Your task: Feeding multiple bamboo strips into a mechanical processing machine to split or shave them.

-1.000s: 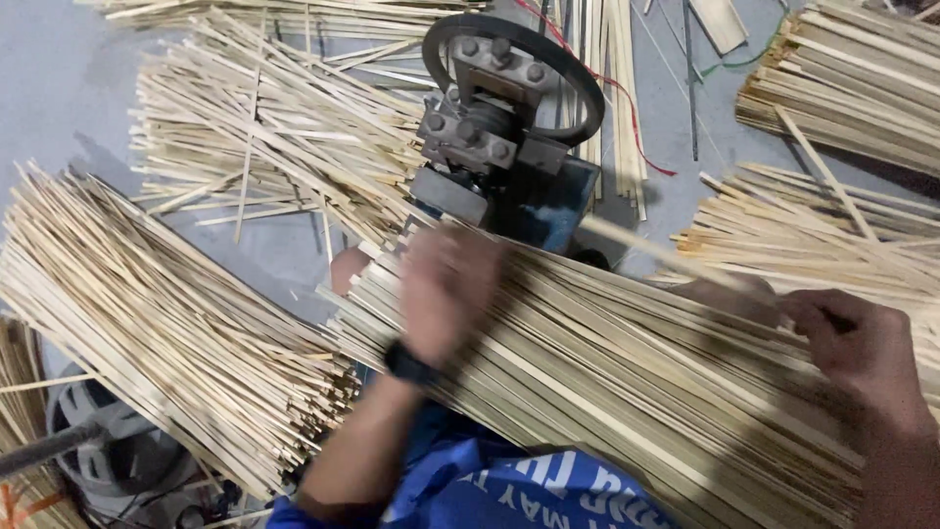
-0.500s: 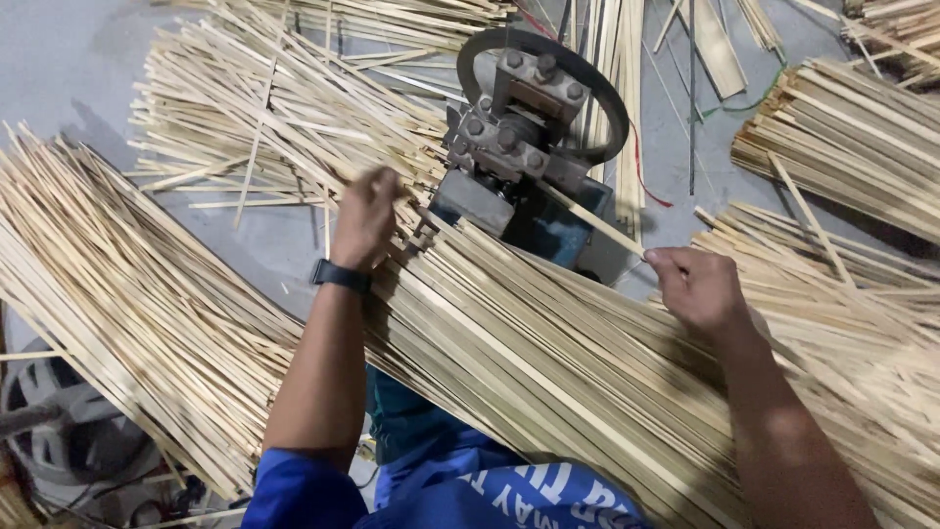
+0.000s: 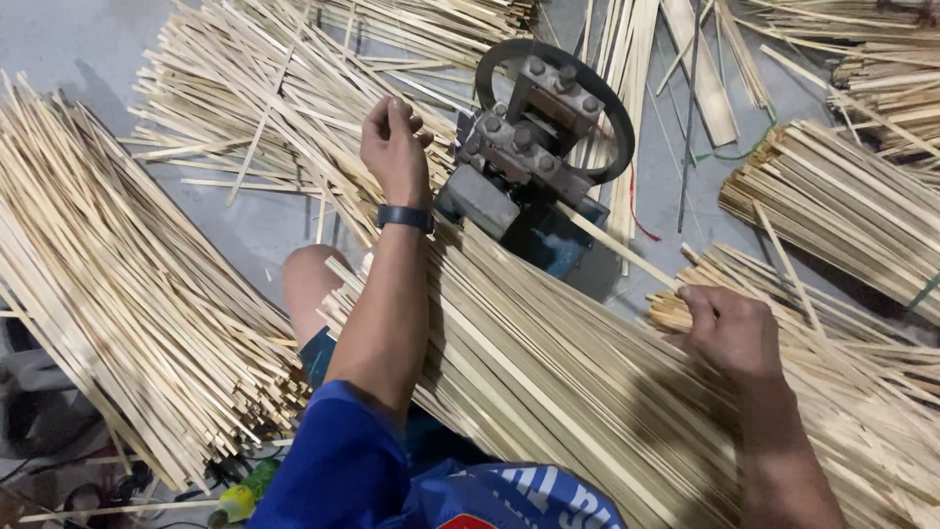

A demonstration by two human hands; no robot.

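Over on the far left, a thick heap of bamboo strips (image 3: pixel 117 304) lay fanned across the grey floor (image 3: pixel 59 49), with cut ends pointing toward the person's knee. Next across, the left hand (image 3: pixel 394 147) was up beside the small metal machine (image 3: pixel 534 157), fingers curled and pinching thin strips from the scattered pile (image 3: pixel 245 108) at its left side. A dark band sat on that wrist. One strip (image 3: pixel 617 250) stuck out of the machine on its right, and the right hand (image 3: pixel 729 328) was closed at its end, resting on the big stack (image 3: pixel 548 392) across the lap. By my reading, plenty was already through, judging by the tied bundle (image 3: pixel 842 211) at right, yet the lap stack was still deep, so much remained.
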